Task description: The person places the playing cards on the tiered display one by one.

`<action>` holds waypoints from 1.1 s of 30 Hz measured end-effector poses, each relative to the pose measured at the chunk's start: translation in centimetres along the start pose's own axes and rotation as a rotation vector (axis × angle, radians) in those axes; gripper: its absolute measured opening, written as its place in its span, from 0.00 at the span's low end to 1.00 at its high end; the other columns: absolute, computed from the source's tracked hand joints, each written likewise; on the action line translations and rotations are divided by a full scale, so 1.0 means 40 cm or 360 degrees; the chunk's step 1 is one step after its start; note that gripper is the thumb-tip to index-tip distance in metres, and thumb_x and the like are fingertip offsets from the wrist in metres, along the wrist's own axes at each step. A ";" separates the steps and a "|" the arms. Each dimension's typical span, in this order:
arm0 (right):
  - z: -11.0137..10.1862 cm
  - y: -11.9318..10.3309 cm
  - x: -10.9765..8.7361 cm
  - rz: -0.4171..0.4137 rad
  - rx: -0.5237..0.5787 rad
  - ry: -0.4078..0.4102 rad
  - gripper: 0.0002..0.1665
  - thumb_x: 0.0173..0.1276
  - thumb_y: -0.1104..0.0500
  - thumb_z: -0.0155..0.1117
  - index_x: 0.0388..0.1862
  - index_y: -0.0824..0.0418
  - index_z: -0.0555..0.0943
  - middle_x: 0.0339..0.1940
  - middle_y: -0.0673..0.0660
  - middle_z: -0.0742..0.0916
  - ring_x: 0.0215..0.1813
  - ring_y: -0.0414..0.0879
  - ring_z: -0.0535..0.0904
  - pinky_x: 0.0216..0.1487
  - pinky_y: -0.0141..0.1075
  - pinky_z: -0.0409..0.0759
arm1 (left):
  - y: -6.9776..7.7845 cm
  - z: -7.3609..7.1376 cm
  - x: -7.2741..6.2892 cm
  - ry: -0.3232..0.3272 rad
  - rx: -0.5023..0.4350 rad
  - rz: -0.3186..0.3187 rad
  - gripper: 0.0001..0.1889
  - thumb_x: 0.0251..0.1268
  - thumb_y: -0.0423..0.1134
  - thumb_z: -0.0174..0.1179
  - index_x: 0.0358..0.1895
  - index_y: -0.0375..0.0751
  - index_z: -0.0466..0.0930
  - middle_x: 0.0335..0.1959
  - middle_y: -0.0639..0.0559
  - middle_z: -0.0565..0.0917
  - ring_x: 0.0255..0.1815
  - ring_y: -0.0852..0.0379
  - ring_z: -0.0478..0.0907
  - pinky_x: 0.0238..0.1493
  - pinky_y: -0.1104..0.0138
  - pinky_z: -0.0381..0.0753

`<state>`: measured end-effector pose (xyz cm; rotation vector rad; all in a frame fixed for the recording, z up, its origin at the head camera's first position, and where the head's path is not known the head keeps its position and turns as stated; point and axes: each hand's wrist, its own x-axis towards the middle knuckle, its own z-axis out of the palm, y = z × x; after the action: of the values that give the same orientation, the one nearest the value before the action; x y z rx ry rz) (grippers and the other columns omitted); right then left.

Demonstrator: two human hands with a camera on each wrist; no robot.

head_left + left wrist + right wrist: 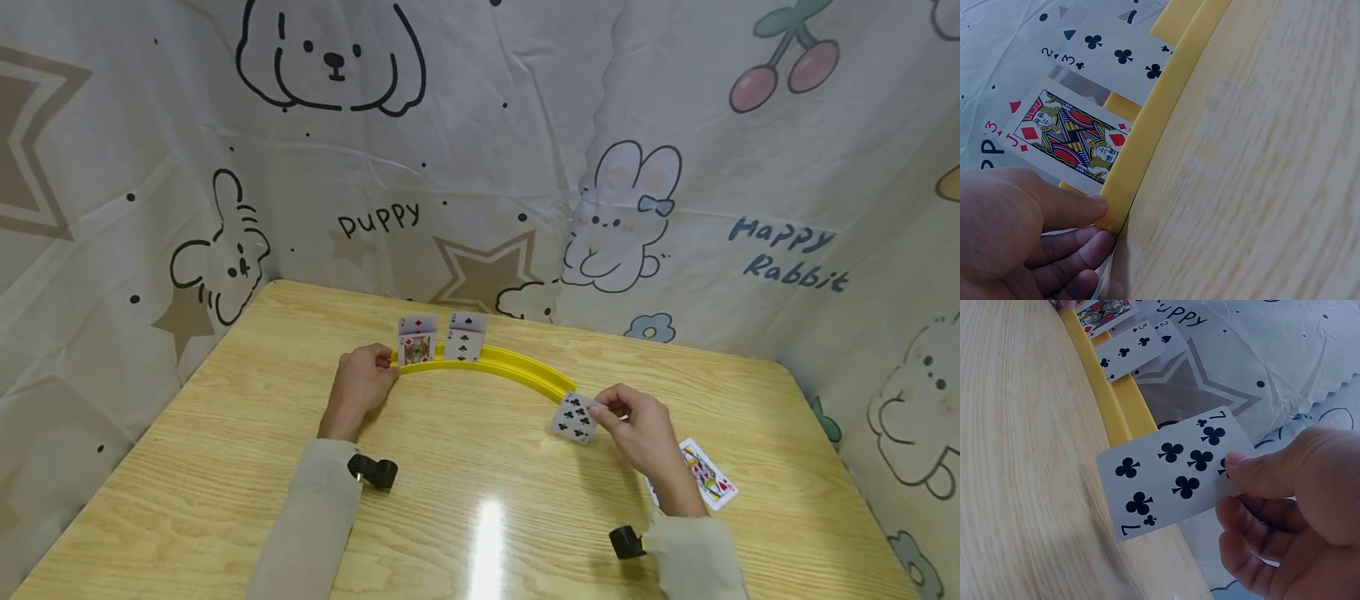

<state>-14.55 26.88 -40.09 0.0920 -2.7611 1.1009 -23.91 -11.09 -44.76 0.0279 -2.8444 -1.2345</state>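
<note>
With my right hand point(637, 425), fingers pinching near one edge, I hold the white rectangular seven-of-clubs playing card point(1163, 465) before the right end of the curved yellow plastic-looking rack point(521, 367); it should be light, springy, slippery and easily creased, best taken by its edge; my left hand's point(360, 383) fingers pinch the stiff-looking rack's left end on the pale wood-grain desk point(217, 433).

The cloth point(540, 167) reads "puppy" and "Happy Rabbit". The cards show the 7 of clubs point(1163, 487), J of diamonds point(1072, 134), 3 of diamonds point(1002, 122), 3 of clubs point(1110, 56), 2 of spades point(1171, 353). The face card's point(707, 477) letter is too small.
</note>
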 end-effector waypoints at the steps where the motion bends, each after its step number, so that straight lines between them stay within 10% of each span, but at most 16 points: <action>1: 0.002 -0.002 0.003 -0.0003 0.0002 0.0005 0.03 0.69 0.63 0.68 0.36 0.62 0.83 0.30 0.53 0.84 0.35 0.47 0.76 0.35 0.37 0.73 | 0.001 -0.001 0.000 -0.0002 0.0003 0.0002 0.18 0.66 0.35 0.65 0.57 0.30 0.81 0.46 0.39 0.85 0.48 0.45 0.82 0.50 0.54 0.81; 33: 0.065 -0.087 0.126 0.0018 0.0065 0.0046 0.04 0.71 0.61 0.66 0.38 0.62 0.83 0.36 0.57 0.86 0.41 0.52 0.80 0.43 0.44 0.77 | -0.002 0.002 0.003 0.0012 0.0011 0.0004 0.18 0.65 0.34 0.65 0.57 0.30 0.81 0.45 0.40 0.85 0.47 0.46 0.83 0.49 0.55 0.81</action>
<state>-19.43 22.58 -38.67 0.0653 -2.7177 1.1528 -24.04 -11.09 -44.87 0.0293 -2.8413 -1.2218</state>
